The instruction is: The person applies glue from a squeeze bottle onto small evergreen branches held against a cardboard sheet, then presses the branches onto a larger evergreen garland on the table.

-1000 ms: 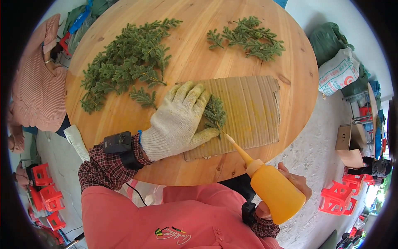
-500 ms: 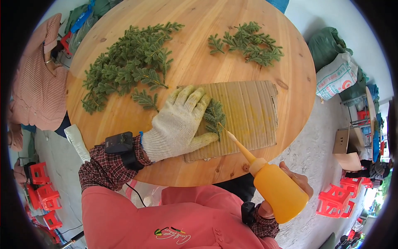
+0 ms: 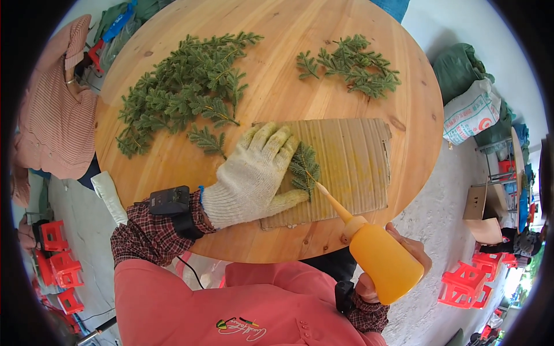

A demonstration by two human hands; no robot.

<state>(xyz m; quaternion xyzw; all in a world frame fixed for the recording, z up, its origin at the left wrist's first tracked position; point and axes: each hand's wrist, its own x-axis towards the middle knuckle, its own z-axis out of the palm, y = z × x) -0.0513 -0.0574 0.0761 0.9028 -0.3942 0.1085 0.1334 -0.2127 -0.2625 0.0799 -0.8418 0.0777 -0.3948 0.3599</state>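
My left hand [image 3: 254, 173], in a whitish knit glove with yellowed fingertips, lies flat on a piece of corrugated cardboard [image 3: 352, 167]. A small green needle-leaved sprig [image 3: 304, 164] rests on the cardboard beside its index finger, and the thumb reaches the sprig's lower end. My bare right hand [image 3: 412, 251] grips a yellow squeeze bottle [image 3: 384, 262], tilted with its long nozzle pointing up and left. The nozzle tip is at the sprig's lower right side; whether it touches is hard to tell. The far-side fingers of the right hand are partly hidden by the bottle.
A large pile of green sprigs [image 3: 184, 86] lies at the left of the round wooden table [image 3: 277, 63], a smaller pile [image 3: 360, 66] at the far right. One loose sprig [image 3: 208, 141] is near my glove. Another person [image 3: 57, 115] stands at the left. Red stools [image 3: 464, 282] are on the floor.
The table and everything on it appear shifted slightly right and down. The bottle's body has moved a little up and left, its nozzle still at the sprig. My left hand keeps its pose.
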